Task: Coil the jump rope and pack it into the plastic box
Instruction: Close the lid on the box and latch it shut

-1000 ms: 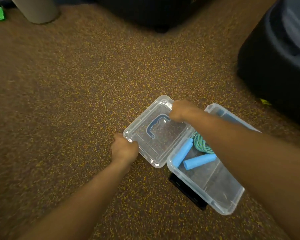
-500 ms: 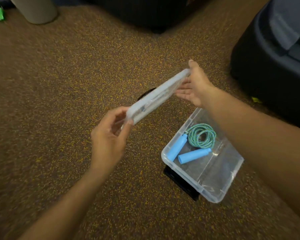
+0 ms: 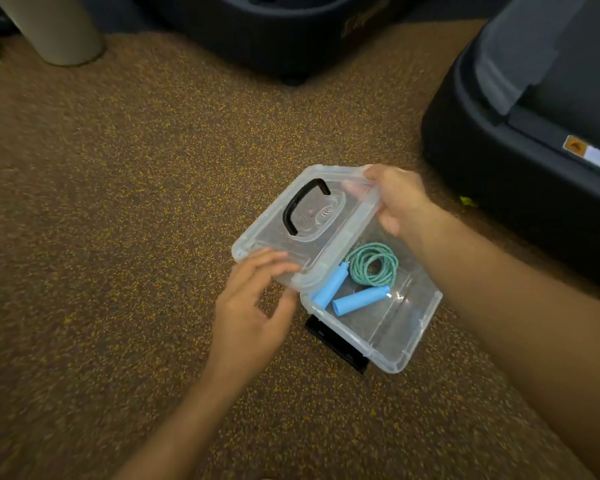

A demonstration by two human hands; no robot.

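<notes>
Both hands, left hand (image 3: pixel 253 306) and right hand (image 3: pixel 399 199), have fingers gripping the clear lid (image 3: pixel 302 226) over the plastic box (image 3: pixel 413 337), coiled jump rope (image 3: pixel 373 265) inside; next, align and press shut.

Single head-worn view, steeply down and forward, close over carpeted floor (image 3: pixel 118 237)

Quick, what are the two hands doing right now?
Left hand: holds the near end of the clear lid, fingers on top, thumb under.
Right hand: grips the lid's far end.
</notes>
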